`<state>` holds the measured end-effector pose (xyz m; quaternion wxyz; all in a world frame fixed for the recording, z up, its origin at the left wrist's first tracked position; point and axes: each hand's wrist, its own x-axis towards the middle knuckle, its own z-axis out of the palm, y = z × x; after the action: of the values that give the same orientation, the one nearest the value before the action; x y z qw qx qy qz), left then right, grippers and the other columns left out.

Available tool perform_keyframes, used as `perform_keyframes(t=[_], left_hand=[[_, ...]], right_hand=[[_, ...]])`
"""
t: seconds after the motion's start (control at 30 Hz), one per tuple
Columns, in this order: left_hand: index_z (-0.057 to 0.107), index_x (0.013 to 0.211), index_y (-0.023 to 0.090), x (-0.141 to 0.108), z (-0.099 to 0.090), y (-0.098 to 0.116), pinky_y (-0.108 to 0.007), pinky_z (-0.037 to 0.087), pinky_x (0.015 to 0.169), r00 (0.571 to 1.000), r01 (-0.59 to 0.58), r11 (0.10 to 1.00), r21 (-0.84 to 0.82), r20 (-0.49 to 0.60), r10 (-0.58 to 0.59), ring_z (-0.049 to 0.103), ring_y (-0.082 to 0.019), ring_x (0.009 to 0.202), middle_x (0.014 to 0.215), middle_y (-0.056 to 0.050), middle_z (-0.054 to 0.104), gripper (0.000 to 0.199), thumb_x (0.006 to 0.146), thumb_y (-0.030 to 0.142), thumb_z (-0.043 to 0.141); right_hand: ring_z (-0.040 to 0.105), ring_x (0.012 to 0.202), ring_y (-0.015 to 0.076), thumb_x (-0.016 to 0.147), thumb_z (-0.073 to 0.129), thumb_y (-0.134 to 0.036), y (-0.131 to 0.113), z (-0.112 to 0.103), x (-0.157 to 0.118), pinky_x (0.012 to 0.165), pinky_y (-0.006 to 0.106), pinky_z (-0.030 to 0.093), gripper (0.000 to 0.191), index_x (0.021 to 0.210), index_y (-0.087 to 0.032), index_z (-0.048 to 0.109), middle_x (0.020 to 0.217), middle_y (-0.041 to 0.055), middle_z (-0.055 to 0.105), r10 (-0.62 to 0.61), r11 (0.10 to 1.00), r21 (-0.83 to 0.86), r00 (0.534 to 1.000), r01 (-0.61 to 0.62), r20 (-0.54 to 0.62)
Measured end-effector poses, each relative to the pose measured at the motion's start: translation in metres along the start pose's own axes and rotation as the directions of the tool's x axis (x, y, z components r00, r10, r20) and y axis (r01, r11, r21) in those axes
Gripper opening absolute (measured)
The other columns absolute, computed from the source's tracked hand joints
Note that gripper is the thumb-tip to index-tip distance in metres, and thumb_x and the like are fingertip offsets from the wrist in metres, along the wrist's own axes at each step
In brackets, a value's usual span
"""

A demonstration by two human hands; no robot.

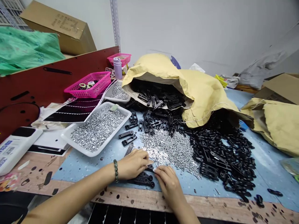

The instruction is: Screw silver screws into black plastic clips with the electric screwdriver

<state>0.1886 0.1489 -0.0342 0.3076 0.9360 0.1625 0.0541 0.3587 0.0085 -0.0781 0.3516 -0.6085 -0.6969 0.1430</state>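
My left hand (135,163), with a beaded bracelet at the wrist, is closed over a black plastic part (149,168) low above the blue mat. Against the part's right end, my right hand (167,180) pinches with thumb and forefinger; whatever lies between those fingertips is too small to make out. Several similar black parts (142,181) lie under and beside my left hand. Just beyond my hands spreads a pile of small silver nuts (155,146), merging into a heap of silver screws (181,151).
A white tray (121,137) of silver hardware stands left. Yellow sacks (158,67) spill black parts behind the screws, and a heap of small black pieces (233,158) covers the right. Pink baskets (100,85), a purple bottle (117,69) and a white scale (20,146) are farther left.
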Motion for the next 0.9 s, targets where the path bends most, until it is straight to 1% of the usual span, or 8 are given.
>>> perform_keyframes(t=[0.1,0.3,0.4,0.53,0.6,0.67,0.77,0.9], left_hand=[[0.065,0.106,0.03,-0.004,-0.003,-0.002,-0.035,0.034,0.086,0.999,0.049,0.999,-0.013,0.01,-0.049,0.053,-0.021,0.092,0.096,-0.002,0.061,0.025,0.091,0.02,0.048],[0.066,0.096,0.025,-0.002,-0.009,0.001,-0.035,0.038,0.084,0.994,0.109,0.994,0.006,0.025,-0.109,0.057,-0.021,0.09,0.092,-0.002,0.063,0.016,0.088,0.023,0.053],[0.062,0.1,0.021,0.004,-0.019,0.0,-0.034,0.043,0.081,0.968,0.212,0.977,-0.016,-0.133,-0.212,0.057,-0.021,0.089,0.094,-0.005,0.061,0.02,0.092,0.024,0.044],[0.043,0.127,0.019,0.021,-0.033,-0.009,-0.044,0.035,0.099,0.853,0.253,0.963,0.09,-0.492,-0.178,0.045,-0.027,0.118,0.122,-0.012,0.053,0.039,0.088,0.02,0.043],[0.038,0.131,0.018,0.033,-0.036,-0.013,-0.048,0.031,0.1,0.879,0.226,0.966,0.128,-0.454,-0.145,0.042,-0.03,0.121,0.125,-0.013,0.052,0.049,0.084,0.017,0.048],[0.045,0.122,0.019,0.044,-0.037,-0.015,-0.045,0.038,0.093,0.923,0.217,0.974,0.061,-0.338,-0.184,0.051,-0.029,0.109,0.113,-0.012,0.059,0.039,0.083,0.015,0.046],[0.052,0.096,0.02,0.053,-0.034,-0.014,-0.037,0.043,0.075,0.929,0.255,0.966,-0.053,-0.263,-0.26,0.058,-0.024,0.085,0.091,-0.007,0.061,0.015,0.087,0.019,0.039],[0.044,0.09,0.021,0.053,-0.03,-0.005,-0.032,0.042,0.067,0.92,0.273,0.947,-0.168,-0.243,-0.309,0.055,-0.021,0.073,0.079,-0.003,0.056,0.009,0.09,0.025,0.036]], right_hand=[[0.057,0.086,0.0207,0.091,0.048,-0.018,0.001,-0.007,0.017,0.075,0.035,0.048,0.015,0.095,-0.024,0.062,0.091,0.0056,0.063,0.022,1.0,-0.001,0.999,-0.022,0.041],[0.051,0.106,0.0268,0.09,0.045,-0.026,0.022,-0.008,0.125,0.09,0.042,0.04,0.03,0.117,-0.017,0.053,0.114,0.014,0.059,0.127,0.955,-0.241,0.971,-0.175,-0.203],[0.054,0.098,0.0289,0.084,0.054,-0.025,0.026,0.003,0.161,0.086,0.044,0.041,0.026,0.108,-0.016,0.059,0.101,0.0141,0.064,0.141,0.947,-0.261,0.973,-0.187,-0.185],[0.056,0.1,0.0224,0.081,0.05,-0.012,0.018,0.007,0.151,0.089,0.036,0.041,0.028,0.107,-0.019,0.058,0.103,0.0085,0.064,0.065,0.968,-0.231,0.986,-0.1,-0.153],[0.057,0.099,0.0185,0.08,0.053,-0.014,0.019,-0.002,0.137,0.087,0.031,0.044,0.032,0.11,-0.023,0.058,0.106,0.0033,0.064,0.018,0.974,-0.223,0.995,-0.039,-0.095],[0.059,0.096,0.0174,0.082,0.052,-0.018,0.031,-0.019,0.129,0.084,0.029,0.046,0.031,0.112,-0.025,0.057,0.106,0.0018,0.064,0.052,0.967,-0.244,0.995,-0.071,-0.084],[0.057,0.099,0.0226,0.088,0.037,-0.014,0.067,-0.052,0.13,0.086,0.037,0.044,0.031,0.112,-0.016,0.057,0.108,0.0121,0.062,0.235,0.898,-0.32,0.943,-0.303,-0.234],[0.055,0.097,0.0295,0.081,0.05,-0.01,0.113,-0.077,0.142,0.082,0.04,0.042,0.02,0.095,-0.014,0.063,0.095,0.0162,0.063,0.395,0.778,-0.397,0.87,-0.487,-0.295]])
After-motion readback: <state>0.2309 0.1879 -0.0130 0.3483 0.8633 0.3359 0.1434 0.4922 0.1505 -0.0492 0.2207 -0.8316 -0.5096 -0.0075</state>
